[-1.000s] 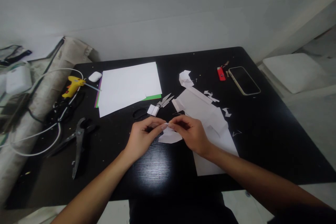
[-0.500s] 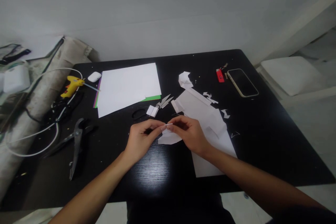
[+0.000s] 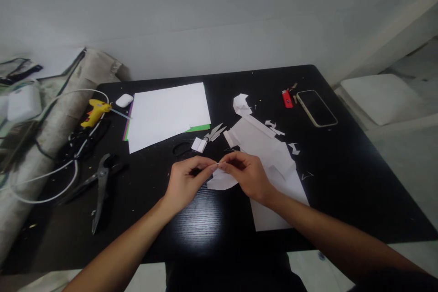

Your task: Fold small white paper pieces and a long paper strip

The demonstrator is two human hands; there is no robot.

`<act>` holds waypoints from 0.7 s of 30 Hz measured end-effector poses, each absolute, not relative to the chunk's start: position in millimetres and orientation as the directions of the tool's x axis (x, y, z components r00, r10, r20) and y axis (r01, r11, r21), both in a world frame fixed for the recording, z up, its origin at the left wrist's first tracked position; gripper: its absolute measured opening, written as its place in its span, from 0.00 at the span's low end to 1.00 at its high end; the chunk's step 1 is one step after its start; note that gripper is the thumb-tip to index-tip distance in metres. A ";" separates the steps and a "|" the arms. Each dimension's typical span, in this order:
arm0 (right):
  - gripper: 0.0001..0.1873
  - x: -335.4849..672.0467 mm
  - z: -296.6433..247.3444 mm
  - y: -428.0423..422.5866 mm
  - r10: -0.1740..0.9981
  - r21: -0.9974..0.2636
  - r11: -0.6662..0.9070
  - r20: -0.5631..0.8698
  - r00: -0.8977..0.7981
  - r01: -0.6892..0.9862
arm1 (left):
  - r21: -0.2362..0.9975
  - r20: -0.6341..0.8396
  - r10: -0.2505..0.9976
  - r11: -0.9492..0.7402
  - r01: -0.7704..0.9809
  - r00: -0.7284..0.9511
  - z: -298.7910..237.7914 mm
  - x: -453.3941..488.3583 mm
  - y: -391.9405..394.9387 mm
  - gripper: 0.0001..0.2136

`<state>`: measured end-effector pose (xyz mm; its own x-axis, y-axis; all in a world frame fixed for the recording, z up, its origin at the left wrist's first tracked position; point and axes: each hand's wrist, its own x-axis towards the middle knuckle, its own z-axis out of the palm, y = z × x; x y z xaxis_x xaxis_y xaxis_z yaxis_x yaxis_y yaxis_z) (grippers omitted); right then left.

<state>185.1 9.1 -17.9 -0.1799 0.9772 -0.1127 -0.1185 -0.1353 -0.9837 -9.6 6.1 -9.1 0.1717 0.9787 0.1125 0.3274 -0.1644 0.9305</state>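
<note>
Above the middle of the black table, my left hand [image 3: 185, 180] and my right hand [image 3: 253, 178] meet fingertip to fingertip. Both pinch a tiny strip of white paper [image 3: 218, 163], mostly covered by the fingers. Just under the fingers shows a curved white paper cutout [image 3: 221, 184]; whether it joins the strip I cannot tell. By my right hand, cut and folded white papers [image 3: 256, 132] overlap a larger white sheet [image 3: 272, 216]. Beyond my hands lie open scissors [image 3: 215, 132], with a small folded paper piece [image 3: 199, 145] over their handle.
A paper stack [image 3: 167, 114] with coloured edges lies at back left. Beside it are a yellow glue gun [image 3: 94, 113], a white earbud case [image 3: 124, 100] and pliers [image 3: 101, 175]. A red lighter [image 3: 287, 99] and a phone [image 3: 316, 108] lie at back right, with paper scraps [image 3: 294, 148] nearer.
Less of the pinched paper strip shows between my fingertips now. My hands have otherwise stayed in nearly the same place, and the view has shifted slightly.
</note>
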 end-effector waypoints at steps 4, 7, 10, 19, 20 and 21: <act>0.10 185.2 -18.5 10.6 0.973 -0.980 -0.154 -0.129 -0.191 -0.125 | 0.937 0.103 0.981 -0.152 0.316 0.165 -9.3 -9.1 6.3 0.04; 0.11 185.1 -18.7 12.7 0.968 -0.970 -0.189 -0.158 -0.196 -0.151 | 0.941 0.104 0.983 -0.146 0.306 0.151 -10.1 -9.5 6.8 0.04; 0.12 185.4 -17.9 14.3 0.965 -0.964 -0.212 -0.181 -0.189 -0.161 | 0.944 0.104 0.986 -0.140 0.300 0.134 -10.2 -9.7 7.3 0.04; 0.12 186.1 -15.6 12.5 0.976 -0.981 -0.159 -0.138 -0.169 -0.116 | 0.955 0.067 0.988 -0.104 0.277 0.140 -7.8 -8.8 7.4 0.05; 0.12 186.0 -15.6 12.2 0.977 -0.982 -0.153 -0.134 -0.167 -0.110 | 0.954 0.066 0.988 -0.104 0.280 0.142 -7.4 -9.0 7.3 0.05; 0.12 185.8 -15.6 12.0 0.977 -0.984 -0.149 -0.131 -0.165 -0.102 | 0.953 0.067 0.988 -0.106 0.283 0.142 -7.1 -9.1 7.2 0.05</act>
<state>185.8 12.0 -15.6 -0.1651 0.9775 -0.1313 -0.1017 -0.1493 -0.9835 -9.1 7.2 -7.1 0.1423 0.9875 0.0674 0.2835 -0.1059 0.9531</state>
